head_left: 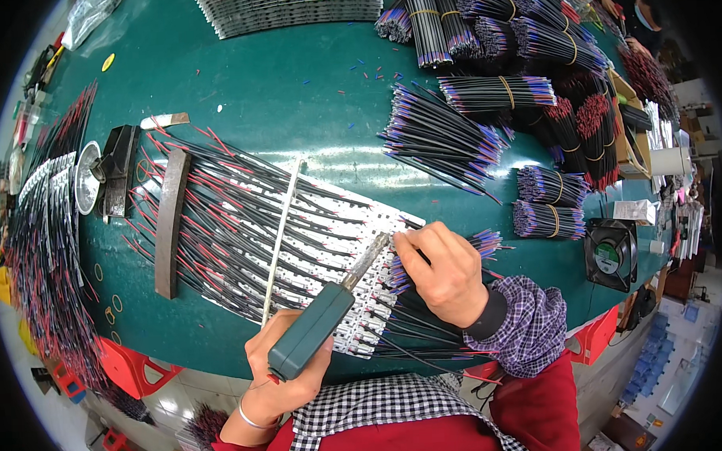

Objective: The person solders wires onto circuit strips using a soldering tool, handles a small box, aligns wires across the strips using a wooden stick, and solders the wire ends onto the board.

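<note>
My left hand [277, 370] grips a soldering iron with a green handle [313, 329]; its metal tip [375, 250] rests on a row of white circuit strips [329, 234] laid side by side on the green table. My right hand [446, 270] pinches a black wire at the tip and holds a bunch of black wires with coloured ends [427, 303] under the palm. Many black and red wires [225, 206] run from the strips to the left, under a dark weight bar [170, 223].
Bundles of black wires tied with yellow bands [499, 93] and a loose fan of wires [441, 135] lie at the back right. A small black fan [611, 254] sits right. A metal stand [114, 172] and more wired strips [48, 260] lie left.
</note>
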Demonstrator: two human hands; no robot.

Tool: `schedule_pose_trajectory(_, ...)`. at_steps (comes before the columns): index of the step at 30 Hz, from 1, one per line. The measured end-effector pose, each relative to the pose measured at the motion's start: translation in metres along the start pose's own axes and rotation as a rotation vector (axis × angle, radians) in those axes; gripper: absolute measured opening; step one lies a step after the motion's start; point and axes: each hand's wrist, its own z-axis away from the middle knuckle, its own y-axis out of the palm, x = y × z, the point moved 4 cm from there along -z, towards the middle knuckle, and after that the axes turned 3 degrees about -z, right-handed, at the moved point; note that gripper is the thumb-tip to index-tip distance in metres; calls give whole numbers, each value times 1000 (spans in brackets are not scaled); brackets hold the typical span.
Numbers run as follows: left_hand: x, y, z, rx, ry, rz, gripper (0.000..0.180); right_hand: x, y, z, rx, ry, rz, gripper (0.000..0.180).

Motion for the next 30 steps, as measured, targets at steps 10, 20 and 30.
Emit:
schedule_pose_trajectory(10,0,0,-1,31,4,-3,16,11,2,0,97,5,108,35)
schedule_pose_trajectory(20,15,-12,27,-76,-92,20,26,10,2,1,87,-6,114,28)
schedule_pose_trajectory(30,16,-12,25,-133,-77,22,28,12,-21,6,-51,75,43,49)
